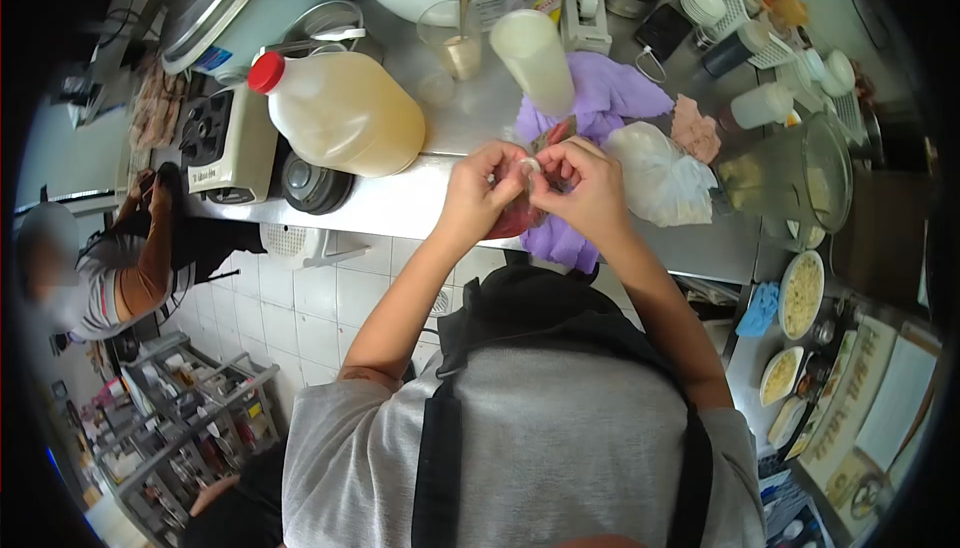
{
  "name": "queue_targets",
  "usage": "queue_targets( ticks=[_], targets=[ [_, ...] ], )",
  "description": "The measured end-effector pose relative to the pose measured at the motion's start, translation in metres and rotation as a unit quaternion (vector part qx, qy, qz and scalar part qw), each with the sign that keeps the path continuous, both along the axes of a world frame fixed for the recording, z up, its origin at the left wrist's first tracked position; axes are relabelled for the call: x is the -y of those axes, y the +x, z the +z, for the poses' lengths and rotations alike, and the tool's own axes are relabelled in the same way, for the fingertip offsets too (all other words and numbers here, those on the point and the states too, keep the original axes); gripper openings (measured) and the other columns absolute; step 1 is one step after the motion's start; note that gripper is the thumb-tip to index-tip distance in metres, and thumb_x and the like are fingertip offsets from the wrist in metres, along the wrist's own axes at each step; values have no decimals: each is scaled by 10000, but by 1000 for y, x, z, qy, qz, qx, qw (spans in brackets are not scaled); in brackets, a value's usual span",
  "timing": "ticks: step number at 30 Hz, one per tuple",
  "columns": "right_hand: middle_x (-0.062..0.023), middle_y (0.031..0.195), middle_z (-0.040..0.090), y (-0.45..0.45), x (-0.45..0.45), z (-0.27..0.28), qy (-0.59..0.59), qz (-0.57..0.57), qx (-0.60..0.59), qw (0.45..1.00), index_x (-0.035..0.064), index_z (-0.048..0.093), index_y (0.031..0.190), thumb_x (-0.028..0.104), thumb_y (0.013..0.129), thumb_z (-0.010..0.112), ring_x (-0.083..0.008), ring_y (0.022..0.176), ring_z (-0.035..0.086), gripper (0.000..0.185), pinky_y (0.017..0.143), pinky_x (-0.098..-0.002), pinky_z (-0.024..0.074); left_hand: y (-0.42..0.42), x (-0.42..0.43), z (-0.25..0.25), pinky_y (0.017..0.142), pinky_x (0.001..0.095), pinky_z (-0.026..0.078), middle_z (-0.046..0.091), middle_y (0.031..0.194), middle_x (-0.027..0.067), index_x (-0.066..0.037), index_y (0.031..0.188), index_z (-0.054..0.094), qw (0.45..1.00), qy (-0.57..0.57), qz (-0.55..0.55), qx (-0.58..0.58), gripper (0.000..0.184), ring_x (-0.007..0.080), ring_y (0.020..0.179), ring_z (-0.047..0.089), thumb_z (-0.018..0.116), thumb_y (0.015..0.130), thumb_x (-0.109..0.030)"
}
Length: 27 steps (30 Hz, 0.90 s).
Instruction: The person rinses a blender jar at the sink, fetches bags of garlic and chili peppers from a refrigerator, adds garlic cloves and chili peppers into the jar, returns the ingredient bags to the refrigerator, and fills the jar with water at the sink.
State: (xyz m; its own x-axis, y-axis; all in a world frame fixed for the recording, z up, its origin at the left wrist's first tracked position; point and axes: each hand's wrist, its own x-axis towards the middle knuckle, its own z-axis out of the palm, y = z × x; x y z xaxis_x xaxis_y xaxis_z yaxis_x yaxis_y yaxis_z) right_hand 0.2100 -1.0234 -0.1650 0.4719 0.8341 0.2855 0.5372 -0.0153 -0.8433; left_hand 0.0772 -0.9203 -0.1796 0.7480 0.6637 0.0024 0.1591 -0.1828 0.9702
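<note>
Both hands are up by the front edge of the steel counter (455, 116), almost knuckle to knuckle. The left hand (478, 193) and right hand (588, 186) are each pinching, thumb against finger, what looks like one pale, twisted bit of plastic. Pretty sure it's part of the small reddish bag (515, 220) between and under them, by that front edge, with the purple cloth (600, 93) behind.

My read: fiddly knot work, though tying or undoing, no clue. Seems to call for one firm pinch while the other picks at the twist.

Fingers cover most of the pinched bit, and I can't tell if the bag rests on the counter or hangs. Contents? Too blurry. Past the counter's left end, the co-worker's (140, 288) hands are too small to read.
</note>
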Motion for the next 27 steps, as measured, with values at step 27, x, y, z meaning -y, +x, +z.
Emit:
queue_targets(
  ticks=[27],
  targets=[
    [-127,869,579,3,65,-82,-113,-139,63,982,33,564,951,135,735,663,-319,766,590,259,655,-403,462,-8,-36,-27,772,399,482,498,1048,149,-146,1119,510,879,359,-13,-312,611,329,923,566,787,577,-195]
  ],
)
